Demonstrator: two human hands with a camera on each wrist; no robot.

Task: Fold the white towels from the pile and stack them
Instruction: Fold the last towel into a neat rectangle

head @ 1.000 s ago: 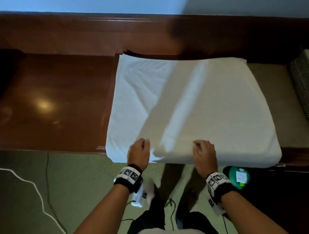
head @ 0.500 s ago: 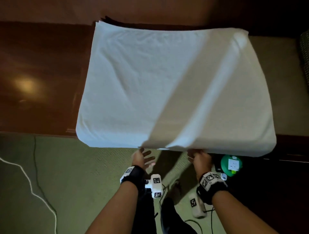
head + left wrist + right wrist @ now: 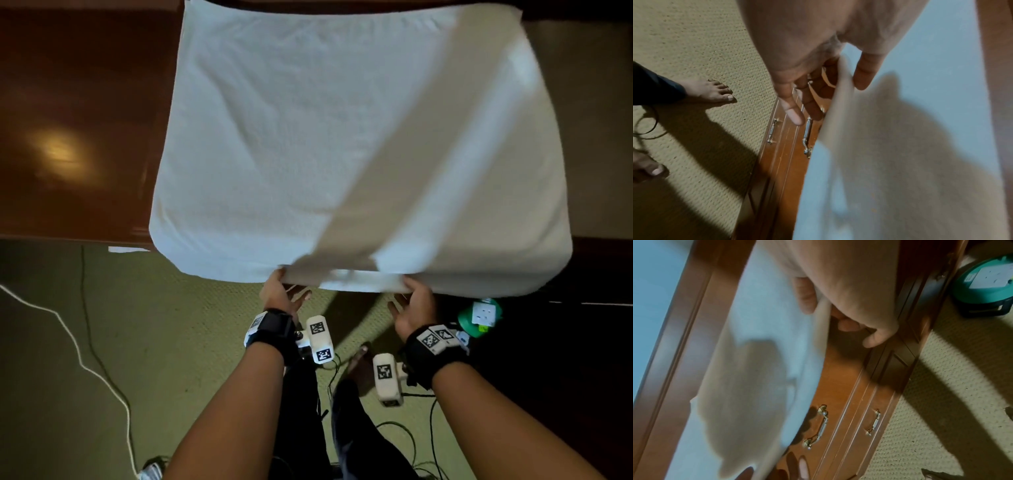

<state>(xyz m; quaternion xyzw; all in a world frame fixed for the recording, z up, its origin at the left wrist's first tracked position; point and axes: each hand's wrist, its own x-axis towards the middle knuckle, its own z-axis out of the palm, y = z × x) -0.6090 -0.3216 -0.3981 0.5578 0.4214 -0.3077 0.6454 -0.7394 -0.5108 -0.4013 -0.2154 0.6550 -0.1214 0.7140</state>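
Observation:
A large white towel (image 3: 342, 137) lies spread flat over the wooden dresser top, and its near edge hangs past the front of the dresser. My left hand (image 3: 281, 291) pinches that near edge, thumb on top and fingers underneath. The left wrist view shows the same pinch by my left hand (image 3: 830, 100) on the towel (image 3: 900, 146). About a hand's width to the right, my right hand (image 3: 412, 301) grips the same edge. In the right wrist view my right hand (image 3: 828, 318) has its thumb above the towel (image 3: 756, 353) and its fingers curled below. No towel pile or folded stack is in view.
The polished dresser top (image 3: 68, 102) extends left of the towel and a beige surface (image 3: 599, 120) lies to its right. Drawer handles (image 3: 818, 426) face me below the edge. On the carpet lie a green socket reel (image 3: 479, 315), a white cable (image 3: 78, 342) and my bare feet.
Both hands went from resting on top of the towel's near edge to gripping it from below and drew it toward me, past the dresser's front. The view has tilted down.

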